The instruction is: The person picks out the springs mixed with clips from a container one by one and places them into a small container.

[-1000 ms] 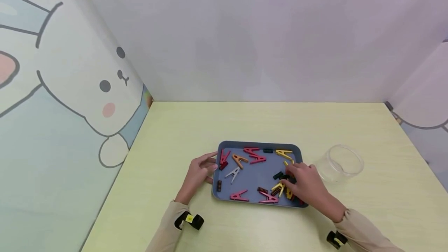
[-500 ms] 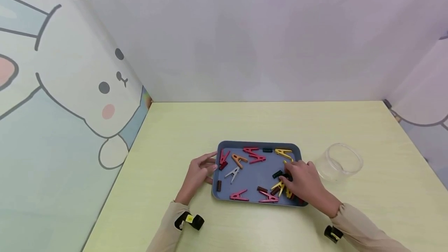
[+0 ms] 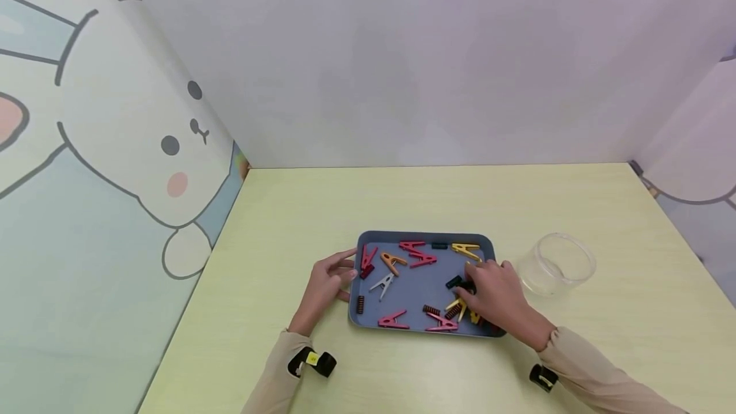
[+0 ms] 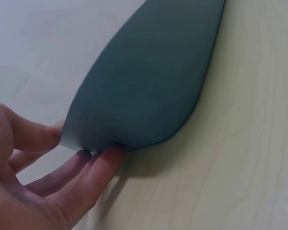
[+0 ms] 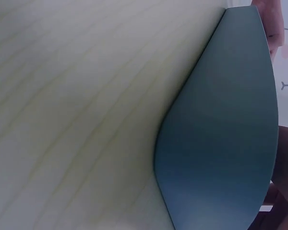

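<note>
A shallow blue-grey tray (image 3: 422,286) with spring clips and ribbed little pieces lies on the table. My left hand (image 3: 328,286) grips its left end; in the left wrist view, a digit meets the rim and other fingers press the wall's lower edge. Inside the right end, my right hand (image 3: 497,289) has curled fingers, with a small dark piece (image 3: 468,287) between thumb and fingertips, partly hidden. Beside it lie a dark green ribbed piece (image 3: 453,282) and a yellow clip (image 3: 458,305). An orange clip (image 3: 392,262) and a white clip (image 3: 384,285) lie farther left.
A clear round plastic container (image 3: 558,265) stands right of the tray, near my right wrist. Several red clips, including one red clip (image 3: 393,321), lie along the tray's edges. A pale wall (image 3: 437,82) rises behind the pale wooden table (image 3: 322,203).
My right hand has shifted slightly left and away from me inside the tray, and the dark green ribbed piece has slid a little the same way. My left hand stays at the tray.
</note>
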Demonstrator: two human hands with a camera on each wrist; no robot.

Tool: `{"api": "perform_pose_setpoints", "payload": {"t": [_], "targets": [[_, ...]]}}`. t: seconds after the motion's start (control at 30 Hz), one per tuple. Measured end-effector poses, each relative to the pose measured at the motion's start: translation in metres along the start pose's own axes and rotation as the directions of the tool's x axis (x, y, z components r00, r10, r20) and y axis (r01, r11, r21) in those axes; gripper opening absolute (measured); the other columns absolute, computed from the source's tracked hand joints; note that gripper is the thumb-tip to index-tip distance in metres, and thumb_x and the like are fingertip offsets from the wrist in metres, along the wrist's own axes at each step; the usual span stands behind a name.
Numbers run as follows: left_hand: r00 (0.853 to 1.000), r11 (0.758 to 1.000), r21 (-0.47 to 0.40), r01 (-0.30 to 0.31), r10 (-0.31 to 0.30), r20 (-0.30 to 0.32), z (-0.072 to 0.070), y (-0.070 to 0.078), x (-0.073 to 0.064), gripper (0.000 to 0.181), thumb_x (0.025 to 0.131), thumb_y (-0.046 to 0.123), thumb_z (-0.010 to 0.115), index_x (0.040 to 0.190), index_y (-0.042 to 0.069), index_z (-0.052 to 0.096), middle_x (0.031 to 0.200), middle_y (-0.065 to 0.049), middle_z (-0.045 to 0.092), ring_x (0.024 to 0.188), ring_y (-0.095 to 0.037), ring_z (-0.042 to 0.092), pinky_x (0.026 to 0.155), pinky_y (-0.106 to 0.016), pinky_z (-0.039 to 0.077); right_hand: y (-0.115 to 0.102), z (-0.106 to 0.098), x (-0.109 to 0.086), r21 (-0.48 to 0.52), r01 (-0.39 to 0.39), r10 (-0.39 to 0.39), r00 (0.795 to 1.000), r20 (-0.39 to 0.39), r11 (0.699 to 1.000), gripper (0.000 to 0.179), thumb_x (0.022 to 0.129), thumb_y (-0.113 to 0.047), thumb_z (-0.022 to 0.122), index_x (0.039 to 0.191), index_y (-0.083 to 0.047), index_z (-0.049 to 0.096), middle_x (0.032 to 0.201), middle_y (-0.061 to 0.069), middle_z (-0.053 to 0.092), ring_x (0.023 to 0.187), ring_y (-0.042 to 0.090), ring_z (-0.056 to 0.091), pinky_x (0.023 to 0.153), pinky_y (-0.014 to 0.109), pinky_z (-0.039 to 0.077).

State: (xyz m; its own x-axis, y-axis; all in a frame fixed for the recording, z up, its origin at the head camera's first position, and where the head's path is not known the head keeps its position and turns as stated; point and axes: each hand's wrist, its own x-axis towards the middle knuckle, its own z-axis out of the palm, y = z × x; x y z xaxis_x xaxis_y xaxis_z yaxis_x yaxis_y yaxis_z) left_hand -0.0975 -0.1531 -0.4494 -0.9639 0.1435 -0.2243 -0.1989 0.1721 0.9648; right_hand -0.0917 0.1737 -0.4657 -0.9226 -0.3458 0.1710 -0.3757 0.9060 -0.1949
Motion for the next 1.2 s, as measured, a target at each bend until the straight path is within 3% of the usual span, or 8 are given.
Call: {"api": "perform_pose_setpoints", "payload": {"t": [0.23, 0.47, 0.57, 0.73, 0.9, 1.2], "targets": [[1.000, 1.000, -0.011, 0.008, -0.009, -0.025, 0.000, -0.024, 0.013, 0.047, 0.089, 0.004, 0.061, 0.134, 0.012, 0.055, 0.116, -0.022, 0.059, 0.096, -0.034, 0.063, 0.057, -0.046, 0.058, -0.001, 0.002, 0.002, 0.006, -0.016, 0.016, 1.000, 0.001, 1.000, 0.028, 0.070, -0.031, 0.080, 0.068, -0.013, 0.059, 0.063, -0.002, 0.053, 0.061, 0.018, 0.047, 0.053, 0.033, 0.030], [0.999, 1.000, 0.010, 0.003, -0.003, -0.052, 0.001, -0.027, 0.013, 0.045, 0.088, 0.006, 0.062, 0.131, 0.019, 0.059, 0.112, -0.016, 0.062, 0.091, -0.028, 0.064, 0.055, -0.042, 0.058, 0.001, 0.000, -0.001, 0.109, -0.021, 0.025, 0.999, -0.033, 0.994, 0.020, 0.070, -0.024, 0.080, 0.076, -0.011, 0.066, 0.074, 0.002, 0.061, 0.065, 0.016, 0.049, 0.057, 0.032, 0.032], [0.999, 1.000, 0.008, 0.008, -0.007, -0.054, 0.001, -0.026, 0.013, 0.045, 0.088, 0.005, 0.061, 0.131, 0.020, 0.059, 0.111, -0.015, 0.062, 0.090, -0.027, 0.064, 0.055, -0.043, 0.058, 0.004, -0.002, -0.003, 0.219, -0.008, 0.023, 0.998, -0.064, 0.976, 0.019, 0.070, -0.018, 0.081, 0.081, -0.009, 0.068, 0.078, 0.003, 0.061, 0.064, 0.014, 0.048, 0.058, 0.031, 0.036], [0.999, 1.000, 0.007, 0.002, -0.001, -0.051, 0.001, -0.025, 0.012, 0.045, 0.088, 0.005, 0.061, 0.131, 0.019, 0.059, 0.112, -0.015, 0.062, 0.090, -0.027, 0.065, 0.054, -0.043, 0.058, 0.011, -0.007, -0.007, 0.389, 0.025, 0.028, 0.991, -0.131, 0.921, 0.021, 0.069, -0.009, 0.082, 0.086, -0.007, 0.070, 0.081, 0.002, 0.061, 0.068, 0.016, 0.053, 0.058, 0.031, 0.048], [0.999, 1.000, 0.005, 0.004, -0.004, -0.053, 0.001, -0.026, 0.013, 0.045, 0.088, 0.005, 0.061, 0.131, 0.018, 0.059, 0.112, -0.016, 0.061, 0.091, -0.028, 0.064, 0.054, -0.043, 0.058, 0.016, -0.008, -0.009, 0.441, 0.057, 0.021, 0.985, -0.169, 0.895, 0.024, 0.068, -0.003, 0.082, 0.088, -0.007, 0.070, 0.085, 0.001, 0.063, 0.072, 0.016, 0.061, 0.062, 0.035, 0.056], [0.999, 1.000, -0.023, 0.005, -0.006, -0.035, 0.000, -0.026, 0.013, 0.046, 0.089, 0.005, 0.061, 0.134, 0.013, 0.055, 0.117, -0.022, 0.059, 0.097, -0.035, 0.062, 0.056, -0.047, 0.058, 0.017, -0.016, -0.011, 0.481, 0.075, 0.008, 0.986, -0.169, 0.874, 0.027, 0.068, -0.001, 0.082, 0.092, -0.005, 0.070, 0.091, 0.001, 0.064, 0.073, 0.014, 0.063, 0.062, 0.033, 0.058]]}}
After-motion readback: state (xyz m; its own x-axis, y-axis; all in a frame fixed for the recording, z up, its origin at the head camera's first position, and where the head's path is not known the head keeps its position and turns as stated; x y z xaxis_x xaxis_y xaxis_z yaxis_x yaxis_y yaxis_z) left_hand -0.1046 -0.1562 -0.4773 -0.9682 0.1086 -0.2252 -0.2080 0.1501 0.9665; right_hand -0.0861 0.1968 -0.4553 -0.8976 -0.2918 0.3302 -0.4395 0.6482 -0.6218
